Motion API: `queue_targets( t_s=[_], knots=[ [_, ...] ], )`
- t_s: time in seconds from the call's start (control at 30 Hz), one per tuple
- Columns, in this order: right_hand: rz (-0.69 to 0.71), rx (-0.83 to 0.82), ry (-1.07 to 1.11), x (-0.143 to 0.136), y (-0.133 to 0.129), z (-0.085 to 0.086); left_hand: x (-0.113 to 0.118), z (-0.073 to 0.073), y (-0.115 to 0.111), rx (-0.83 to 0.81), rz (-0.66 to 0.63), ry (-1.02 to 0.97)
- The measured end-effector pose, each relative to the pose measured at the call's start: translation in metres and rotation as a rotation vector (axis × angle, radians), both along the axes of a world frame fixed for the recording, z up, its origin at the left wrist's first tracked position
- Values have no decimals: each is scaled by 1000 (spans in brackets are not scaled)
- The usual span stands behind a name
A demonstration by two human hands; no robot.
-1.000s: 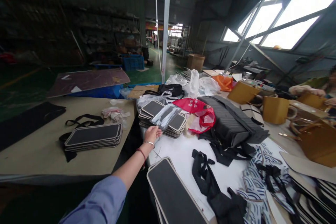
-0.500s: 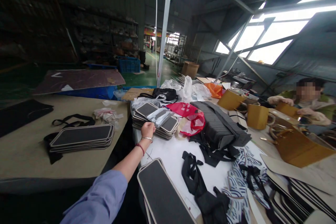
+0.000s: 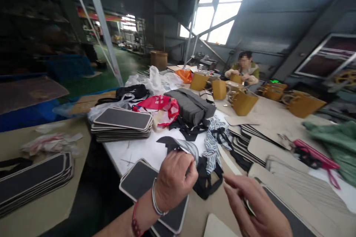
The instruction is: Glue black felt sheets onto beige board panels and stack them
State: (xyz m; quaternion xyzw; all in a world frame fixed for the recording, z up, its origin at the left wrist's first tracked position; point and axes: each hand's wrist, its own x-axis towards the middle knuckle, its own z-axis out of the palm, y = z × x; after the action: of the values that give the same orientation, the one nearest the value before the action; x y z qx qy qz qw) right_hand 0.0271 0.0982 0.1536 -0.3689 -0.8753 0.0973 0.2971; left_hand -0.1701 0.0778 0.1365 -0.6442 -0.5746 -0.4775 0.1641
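Note:
My left hand (image 3: pixel 176 179), with a silver bangle and red bracelet, is closed around a dark, glossy strip (image 3: pixel 180 145) that sticks out beyond the fist. Below it lie dark panels with pale rims (image 3: pixel 139 181). To the right, my right hand (image 3: pixel 257 202) has its fingers extended and apart, over more pale-edged panels (image 3: pixel 289 213); nothing shows in its grasp. Black straps (image 3: pixel 204 189) and patterned fabric (image 3: pixel 213 144) lie just beyond the hands.
A stack of dark panels (image 3: pixel 124 118) stands at the back left beside a red bag (image 3: pixel 169 109) and a dark grey bundle (image 3: pixel 191 105). A person (image 3: pixel 244 68) sits across among mustard bags (image 3: pixel 243 102). Green cloth (image 3: pixel 336 144) lies at right.
The view has swung right. My left hand has left the panel stack, carrying the glossy strip back nearer to me. My right hand has come into view.

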Motion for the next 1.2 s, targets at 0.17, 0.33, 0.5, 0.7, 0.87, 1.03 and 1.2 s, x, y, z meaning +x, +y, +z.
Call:
queue_targets(
  t_s=[0.17, 0.33, 0.5, 0.7, 0.87, 1.03, 1.2],
  knots=[
    [4, 63, 56, -10, 1, 14, 48, -15, -9, 12, -285, -47],
    [-12, 35, -93, 24, -11, 14, 83, -22, -14, -18, -406, -150],
    [-52, 35, -217, 49, -24, 24, 112, -27, -15, -3, -523, -171],
    [-65, 3, -271, 76, -37, 29, 140, -31, -21, 12, -620, -159],
    [-95, -225, -209, 100, -46, 32, 154, -27, -24, 31, -715, -128],
    [-204, -397, -154, 115, -51, 33, 167, -28, -23, 25, -797, -114],
    [-361, -364, -163, 121, -53, 26, 181, -33, -20, 10, -819, -31]
  ],
)
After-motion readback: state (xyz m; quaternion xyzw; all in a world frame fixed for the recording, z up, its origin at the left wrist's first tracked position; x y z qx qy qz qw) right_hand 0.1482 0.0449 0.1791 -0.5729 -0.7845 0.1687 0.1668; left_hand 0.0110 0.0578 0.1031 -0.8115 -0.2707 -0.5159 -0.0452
